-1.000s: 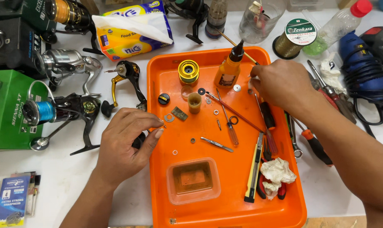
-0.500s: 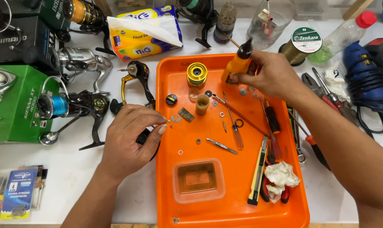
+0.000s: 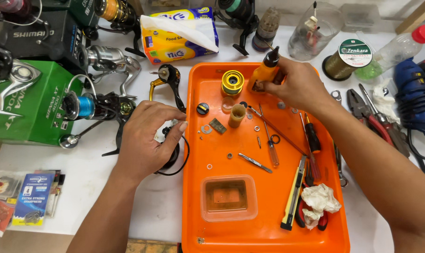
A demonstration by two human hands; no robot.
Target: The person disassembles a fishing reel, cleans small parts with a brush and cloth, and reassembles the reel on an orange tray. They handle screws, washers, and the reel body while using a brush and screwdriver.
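Orange plastic oil bottle with a black nozzle [image 3: 267,70] stands upright in my right hand [image 3: 297,86], fingers wrapped round it at the orange tray's [image 3: 264,234] far edge, while my left hand [image 3: 144,136] curls closed over the black reel body [image 3: 171,157] just left of the tray.

White table [image 3: 105,187], orange tray [image 3: 268,234], green box [image 3: 30,107], tissue pack [image 3: 179,35], pliers [image 3: 371,117], fishing reels [image 3: 109,61]

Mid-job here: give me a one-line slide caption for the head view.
Right hand lifts an orange oil bottle over the orange tray while left hand steadies a black reel part.
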